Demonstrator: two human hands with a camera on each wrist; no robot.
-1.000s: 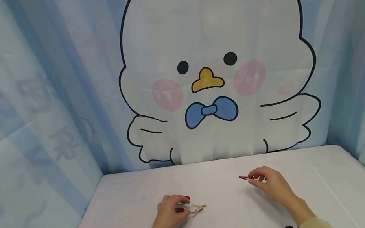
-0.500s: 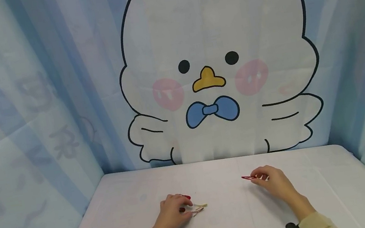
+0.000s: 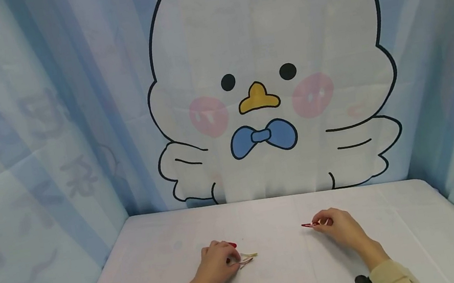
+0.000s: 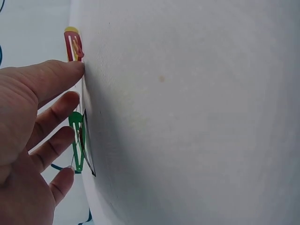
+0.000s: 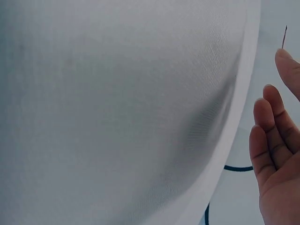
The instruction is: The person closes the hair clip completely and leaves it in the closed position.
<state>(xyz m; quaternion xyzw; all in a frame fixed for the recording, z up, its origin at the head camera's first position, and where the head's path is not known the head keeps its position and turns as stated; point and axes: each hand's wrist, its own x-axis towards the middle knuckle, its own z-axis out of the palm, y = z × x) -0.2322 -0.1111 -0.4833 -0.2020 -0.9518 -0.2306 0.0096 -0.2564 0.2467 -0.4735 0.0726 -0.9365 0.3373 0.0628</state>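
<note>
- Grip of the right hand (image 3: 341,230): pinched between thumb and fingertips on a red hair clip (image 3: 309,225), apparently raised off the white bench (image 3: 293,279), far end pointing toward the left hand's side.
- Grip of the left hand (image 3: 219,264): fingers loosely bent, thumb held apart from them, nothing plainly grasped; just beside a green clip (image 4: 76,119) in the left wrist view, contact impossible to tell.
- Close about the same hand, on the bench: another red clip (image 3: 232,245) by the forefinger, a pale yellow clip (image 3: 250,255) and a brownish clip (image 3: 247,260) just beyond the thumb.
- Possible trouble on the right: held by one end only, so liable to swivel or drop with a slackened pinch.
- Possible trouble on the left: clips crowded together, perhaps overlapping; likely to drag a neighbour along in any pull at just one.
- Also possible: a clip nudged aside unnoticed, because of being partly covered by the fingers; a missed pickup, because of lying so thin and flat.
</note>
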